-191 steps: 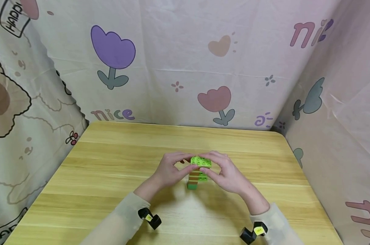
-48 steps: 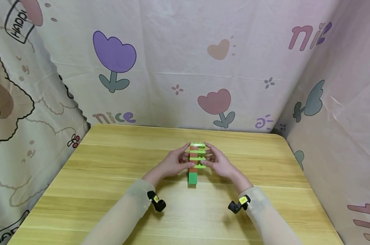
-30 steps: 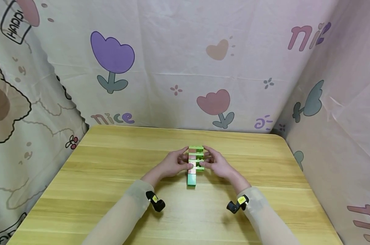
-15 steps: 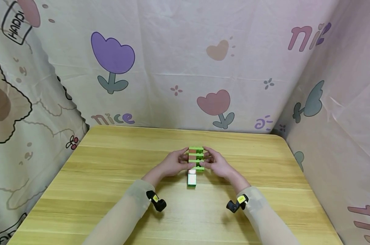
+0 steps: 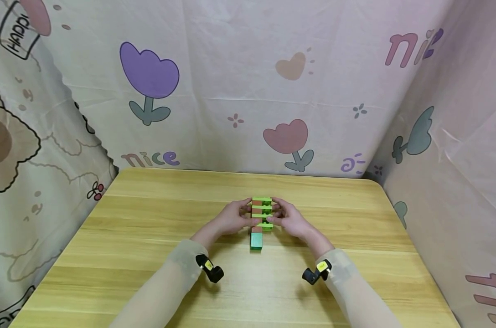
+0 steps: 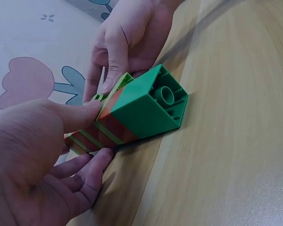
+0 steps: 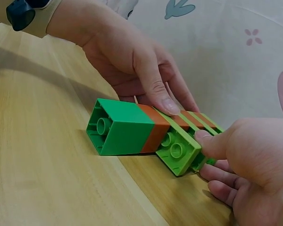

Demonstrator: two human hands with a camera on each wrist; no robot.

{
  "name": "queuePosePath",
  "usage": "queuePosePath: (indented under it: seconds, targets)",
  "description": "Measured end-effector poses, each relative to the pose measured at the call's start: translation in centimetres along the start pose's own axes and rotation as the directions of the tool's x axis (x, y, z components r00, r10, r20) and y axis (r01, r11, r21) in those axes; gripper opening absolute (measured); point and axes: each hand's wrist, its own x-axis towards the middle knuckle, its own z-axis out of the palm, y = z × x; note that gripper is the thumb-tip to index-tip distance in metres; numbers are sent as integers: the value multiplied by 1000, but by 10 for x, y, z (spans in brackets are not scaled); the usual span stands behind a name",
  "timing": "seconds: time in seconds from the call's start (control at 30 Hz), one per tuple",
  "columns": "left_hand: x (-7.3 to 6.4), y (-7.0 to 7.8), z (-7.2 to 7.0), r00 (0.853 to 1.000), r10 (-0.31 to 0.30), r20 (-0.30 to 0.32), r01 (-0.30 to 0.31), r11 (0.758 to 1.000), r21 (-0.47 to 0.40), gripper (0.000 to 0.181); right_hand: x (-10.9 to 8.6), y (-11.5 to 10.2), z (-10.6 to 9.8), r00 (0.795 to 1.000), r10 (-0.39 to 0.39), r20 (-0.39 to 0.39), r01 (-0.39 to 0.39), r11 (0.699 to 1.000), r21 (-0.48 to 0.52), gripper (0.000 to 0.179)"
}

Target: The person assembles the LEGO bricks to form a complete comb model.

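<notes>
A stack of toy building bricks [image 5: 256, 241] lies on its side on the table. Its dark green end block [image 6: 137, 106] has a hollow underside facing the person. Behind that block, orange bricks [image 7: 153, 135] alternate with thin lime green plates [image 7: 178, 157], which jut out on the right like shelves. My left hand [image 5: 230, 218] grips the stack's left side, thumb on top and fingers low. From the right, my right hand [image 5: 290, 220] holds the lime plates between thumb and fingers. The fingers hide parts of the middle layers.
The wooden table [image 5: 170, 191] reaches back to a patterned cloth [image 5: 227, 68], with more cloth at both sides. A small black camera [image 5: 210, 269] is strapped to the left wrist, another camera [image 5: 317, 272] to the right.
Earliest, both hands held the stack with a studded lime plate uppermost. By 1.6 seconds ago it lay with the green end toward the person. Since then hands and stack have barely shifted.
</notes>
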Motion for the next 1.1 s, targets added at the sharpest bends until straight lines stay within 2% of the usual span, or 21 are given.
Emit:
queuePosePath:
  seconds: [0.37,0.77,1.1]
  targets:
    - [0,2,0,1000,-28,2,28,999,24,93,2,1,2,1000,20,0,-20,1000,15,73]
    - [1,-1,1,1000,-18,4,18,999,32,92,3,3,5,998,55,-39,-54,999,5,72]
    - [1,-5,2,1000,4,-3,-4,1000,5,93,2,1,4,998,49,-31,-49,999,-9,72]
